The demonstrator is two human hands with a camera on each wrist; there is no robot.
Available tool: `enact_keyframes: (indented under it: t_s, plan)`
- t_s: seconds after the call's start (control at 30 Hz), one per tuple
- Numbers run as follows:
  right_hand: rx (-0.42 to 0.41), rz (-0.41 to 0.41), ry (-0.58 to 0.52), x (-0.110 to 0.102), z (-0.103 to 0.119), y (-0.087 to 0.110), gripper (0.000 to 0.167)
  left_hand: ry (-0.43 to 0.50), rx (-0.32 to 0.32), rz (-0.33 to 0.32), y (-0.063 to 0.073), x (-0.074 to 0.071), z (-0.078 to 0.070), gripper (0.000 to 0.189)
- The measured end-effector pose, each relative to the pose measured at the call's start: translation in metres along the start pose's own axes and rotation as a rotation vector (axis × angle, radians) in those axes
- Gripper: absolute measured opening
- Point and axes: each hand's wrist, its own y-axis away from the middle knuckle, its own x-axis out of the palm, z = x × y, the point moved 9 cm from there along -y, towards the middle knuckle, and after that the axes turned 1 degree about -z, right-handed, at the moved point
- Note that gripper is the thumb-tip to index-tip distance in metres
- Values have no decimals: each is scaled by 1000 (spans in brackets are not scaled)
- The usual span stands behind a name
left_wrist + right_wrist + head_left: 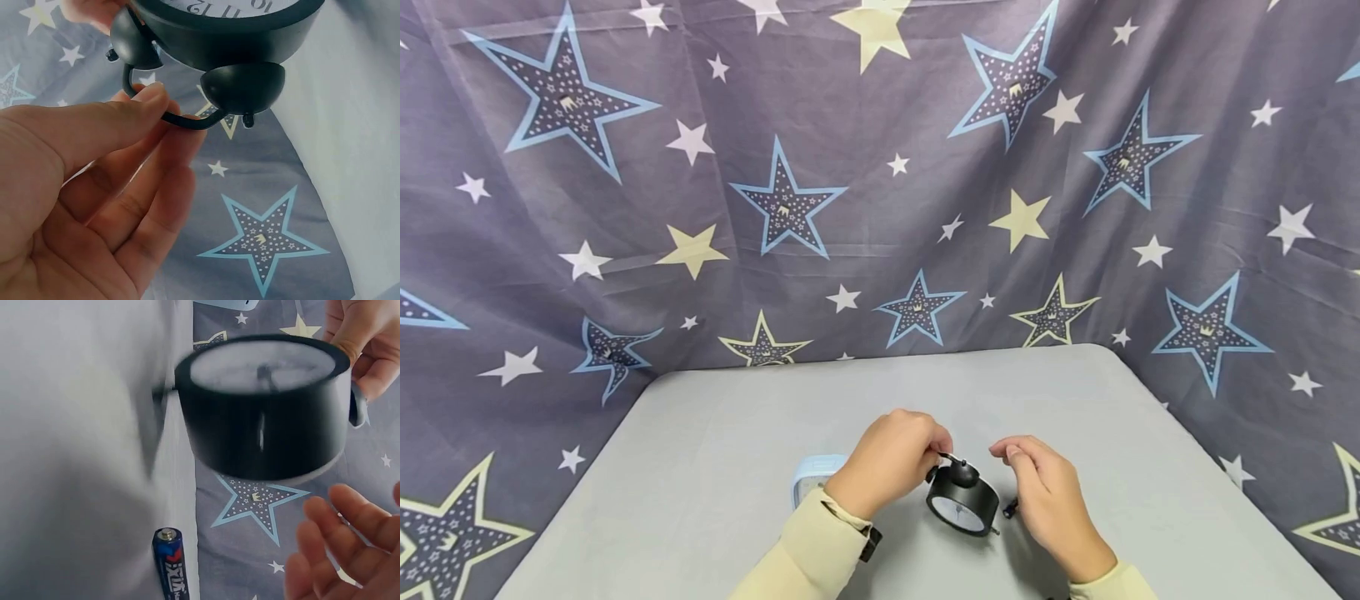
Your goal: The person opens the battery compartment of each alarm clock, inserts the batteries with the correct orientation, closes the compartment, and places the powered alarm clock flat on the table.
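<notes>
A black twin-bell alarm clock [979,495] hangs tilted from my left hand [887,457], its white dial facing toward me. In the left wrist view, thumb and fingers pinch the thin curved handle [194,122] between the two bells [245,87]. To the right of the clock, my right hand [1051,493] holds nothing, its fingers loosely bent and apart from the clock. Below that hand, partly covered by it in the head view, is a blue battery [170,564] with its metal tip showing.
Behind my left wrist stands a light blue rounded object [803,477] with a pale front, partly hidden. The grey table [730,450] meets a star-patterned curtain [850,192] at the back and sides.
</notes>
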Motion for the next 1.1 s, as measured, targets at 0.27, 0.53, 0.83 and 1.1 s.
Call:
enact_keyframes:
  t_s: [0.27, 0.53, 0.83, 1.1]
  plan:
    - [20, -32, -87, -6, -1, -1, 31, 17, 36, -49, 9, -3, -3, 18]
    - [6, -47, -85, -7, -1, -1, 30, 30, 107, -93, 32, -8, -10, 19]
    - [2, -18, -67, -2, -1, -1, 29, -68, 186, -142, 57, -2, -21, 23]
    - [25, 38, 5, 7, -4, 0, 19, -156, 180, -105, 64, 5, -22, 24]
